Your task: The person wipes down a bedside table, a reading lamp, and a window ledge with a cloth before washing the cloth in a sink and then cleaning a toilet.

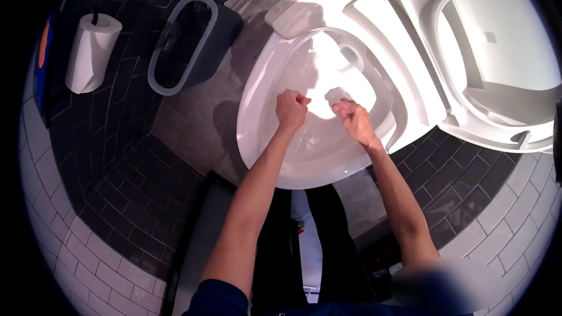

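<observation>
both hands hang over the open toilet bowl (266, 134), seat and lid raised behind it. the left hand (291, 109) is clenched into a fist, holding nothing that shows. the right hand (353, 118) grips a small pale wad, perhaps a tissue or wipe (338, 95), at its fingertips above the bright water. a toilet paper roll (91, 52) hangs on the dark tiled wall at left, a dark bin (196, 41) beside it.
</observation>
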`<action>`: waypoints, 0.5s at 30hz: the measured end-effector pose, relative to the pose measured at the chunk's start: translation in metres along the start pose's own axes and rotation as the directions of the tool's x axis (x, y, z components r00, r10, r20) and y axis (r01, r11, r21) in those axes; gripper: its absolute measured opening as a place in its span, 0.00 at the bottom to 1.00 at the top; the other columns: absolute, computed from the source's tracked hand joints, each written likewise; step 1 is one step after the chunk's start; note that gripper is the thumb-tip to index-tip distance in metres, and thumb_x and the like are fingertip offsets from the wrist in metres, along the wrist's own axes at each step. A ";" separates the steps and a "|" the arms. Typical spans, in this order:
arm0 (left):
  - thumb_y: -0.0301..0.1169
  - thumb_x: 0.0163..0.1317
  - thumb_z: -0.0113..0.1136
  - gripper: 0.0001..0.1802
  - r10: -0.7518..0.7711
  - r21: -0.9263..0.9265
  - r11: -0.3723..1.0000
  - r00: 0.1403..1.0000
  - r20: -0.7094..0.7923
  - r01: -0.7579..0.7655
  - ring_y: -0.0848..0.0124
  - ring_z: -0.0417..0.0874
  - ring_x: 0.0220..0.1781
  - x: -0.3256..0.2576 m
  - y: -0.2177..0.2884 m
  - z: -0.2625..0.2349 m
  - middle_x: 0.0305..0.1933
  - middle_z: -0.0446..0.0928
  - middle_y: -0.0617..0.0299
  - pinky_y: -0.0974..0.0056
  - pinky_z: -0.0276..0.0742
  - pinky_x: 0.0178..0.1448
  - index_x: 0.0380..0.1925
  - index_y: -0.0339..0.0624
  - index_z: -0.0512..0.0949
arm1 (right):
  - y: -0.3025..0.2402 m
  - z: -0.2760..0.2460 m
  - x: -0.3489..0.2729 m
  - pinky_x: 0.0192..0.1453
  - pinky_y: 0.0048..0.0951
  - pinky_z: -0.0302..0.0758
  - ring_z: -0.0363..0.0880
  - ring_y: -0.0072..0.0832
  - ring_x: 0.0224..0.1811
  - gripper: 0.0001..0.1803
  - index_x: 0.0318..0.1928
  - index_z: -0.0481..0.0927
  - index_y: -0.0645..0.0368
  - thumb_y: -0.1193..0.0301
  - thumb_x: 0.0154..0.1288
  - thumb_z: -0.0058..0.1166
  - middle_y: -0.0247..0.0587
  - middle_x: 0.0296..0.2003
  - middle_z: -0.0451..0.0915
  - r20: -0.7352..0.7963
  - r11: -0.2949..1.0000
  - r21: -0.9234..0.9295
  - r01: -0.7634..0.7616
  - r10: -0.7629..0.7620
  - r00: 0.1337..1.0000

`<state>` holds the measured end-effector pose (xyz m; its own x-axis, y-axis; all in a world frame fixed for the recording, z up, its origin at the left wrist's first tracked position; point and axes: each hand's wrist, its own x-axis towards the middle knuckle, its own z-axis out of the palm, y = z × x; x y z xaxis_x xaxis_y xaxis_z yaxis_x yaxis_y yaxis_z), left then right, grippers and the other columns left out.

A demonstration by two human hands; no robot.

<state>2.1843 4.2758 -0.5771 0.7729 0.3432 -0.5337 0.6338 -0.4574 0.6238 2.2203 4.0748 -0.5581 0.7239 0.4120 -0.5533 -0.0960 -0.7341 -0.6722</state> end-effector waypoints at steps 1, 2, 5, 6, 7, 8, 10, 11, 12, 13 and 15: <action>0.32 0.50 0.68 0.08 0.092 0.106 0.991 0.989 -0.118 -0.080 0.64 0.76 0.29 -0.002 -0.003 0.001 0.28 0.77 0.55 0.62 0.71 0.35 0.22 0.40 0.81 | 0.002 -0.001 0.003 0.55 0.39 0.73 0.70 0.40 0.61 0.11 0.44 0.84 0.54 0.68 0.65 0.52 0.48 0.60 0.69 -0.002 0.998 0.043 -0.046 0.046 0.999; 0.32 0.50 0.68 0.08 0.088 0.107 0.991 0.989 -0.116 -0.076 0.64 0.76 0.29 -0.004 -0.005 0.002 0.28 0.77 0.55 0.62 0.71 0.35 0.22 0.40 0.81 | -0.003 -0.004 0.006 0.52 0.38 0.75 0.72 0.38 0.58 0.13 0.46 0.82 0.55 0.65 0.68 0.49 0.47 0.59 0.71 0.034 0.955 0.221 -0.200 0.198 0.980; 0.31 0.51 0.67 0.07 0.014 0.040 0.999 0.981 -0.193 -0.006 0.65 0.75 0.31 -0.016 -0.008 0.001 0.30 0.75 0.57 0.62 0.72 0.38 0.25 0.40 0.81 | -0.023 -0.014 0.010 0.49 0.38 0.77 0.77 0.37 0.53 0.17 0.51 0.78 0.55 0.61 0.71 0.43 0.46 0.55 0.73 0.134 0.689 0.581 -0.433 0.444 0.886; 0.31 0.51 0.67 0.07 -0.026 -0.033 0.999 0.978 -0.209 0.019 0.66 0.76 0.31 -0.022 -0.006 0.000 0.31 0.75 0.58 0.63 0.72 0.38 0.28 0.40 0.81 | -0.028 -0.016 0.011 0.49 0.38 0.77 0.78 0.37 0.51 0.19 0.55 0.75 0.54 0.59 0.72 0.40 0.45 0.54 0.74 0.194 0.472 0.740 -0.479 0.533 0.824; 0.30 0.52 0.66 0.08 -0.066 -0.107 0.993 0.973 -0.221 0.044 0.66 0.76 0.32 -0.029 -0.005 0.000 0.32 0.75 0.58 0.63 0.73 0.38 0.31 0.41 0.81 | -0.027 -0.017 0.012 0.49 0.38 0.77 0.78 0.37 0.51 0.19 0.55 0.75 0.54 0.59 0.72 0.40 0.45 0.54 0.74 0.194 0.471 0.740 -0.481 0.536 0.822; 0.30 0.52 0.66 0.08 -0.067 -0.107 0.993 0.973 -0.220 0.044 0.66 0.76 0.32 -0.035 -0.005 -0.001 0.32 0.75 0.58 0.63 0.73 0.38 0.31 0.41 0.81 | -0.028 -0.019 0.012 0.50 0.40 0.78 0.78 0.38 0.51 0.21 0.58 0.71 0.54 0.58 0.72 0.39 0.46 0.54 0.74 0.283 0.342 0.812 -0.473 0.477 0.832; 0.29 0.52 0.65 0.11 -0.123 -0.216 0.972 0.986 -0.115 0.096 0.66 0.75 0.37 -0.047 -0.006 -0.002 0.35 0.73 0.59 0.61 0.72 0.40 0.36 0.43 0.79 | -0.030 -0.020 0.010 0.51 0.42 0.78 0.79 0.40 0.50 0.22 0.61 0.67 0.54 0.57 0.73 0.38 0.46 0.54 0.73 0.360 0.203 0.861 -0.467 0.406 0.840; 0.29 0.52 0.65 0.11 -0.124 -0.216 0.972 0.986 -0.115 0.097 0.66 0.75 0.37 -0.049 -0.005 -0.004 0.35 0.73 0.59 0.61 0.72 0.40 0.36 0.43 0.79 | -0.035 -0.019 0.009 0.49 0.44 0.79 0.80 0.40 0.48 0.22 0.61 0.66 0.55 0.57 0.73 0.37 0.44 0.55 0.74 0.384 0.138 0.880 -0.455 0.359 0.851; 0.29 0.52 0.66 0.12 -0.148 -0.247 0.961 0.985 -0.090 0.122 0.66 0.75 0.37 -0.051 -0.004 -0.006 0.35 0.73 0.60 0.62 0.73 0.41 0.38 0.44 0.79 | -0.039 -0.019 0.007 0.46 0.46 0.80 0.80 0.41 0.46 0.23 0.61 0.65 0.56 0.57 0.73 0.37 0.43 0.55 0.74 0.403 0.072 0.893 -0.444 0.310 0.861; 0.29 0.51 0.66 0.14 -0.170 -0.277 0.950 0.983 -0.063 0.146 0.67 0.75 0.36 -0.052 -0.003 -0.008 0.36 0.73 0.60 0.63 0.73 0.41 0.40 0.44 0.79 | -0.043 -0.020 0.006 0.46 0.46 0.80 0.80 0.41 0.46 0.23 0.61 0.65 0.56 0.57 0.73 0.37 0.43 0.55 0.74 0.404 0.073 0.893 -0.445 0.311 0.860; 0.30 0.52 0.66 0.14 -0.126 -0.297 0.949 0.990 -0.060 0.103 0.68 0.76 0.38 -0.051 0.002 -0.013 0.39 0.73 0.60 0.63 0.74 0.42 0.40 0.44 0.79 | -0.050 -0.020 0.003 0.49 0.51 0.79 0.79 0.44 0.49 0.24 0.62 0.63 0.56 0.56 0.74 0.35 0.47 0.56 0.73 0.418 0.031 0.900 -0.435 0.227 0.880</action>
<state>2.1468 4.2686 -0.5411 0.6874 0.4466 -0.5727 0.6900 -0.1554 0.7070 2.2413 4.1015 -0.5163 0.3297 0.4215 -0.8448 -0.9327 0.2839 -0.2224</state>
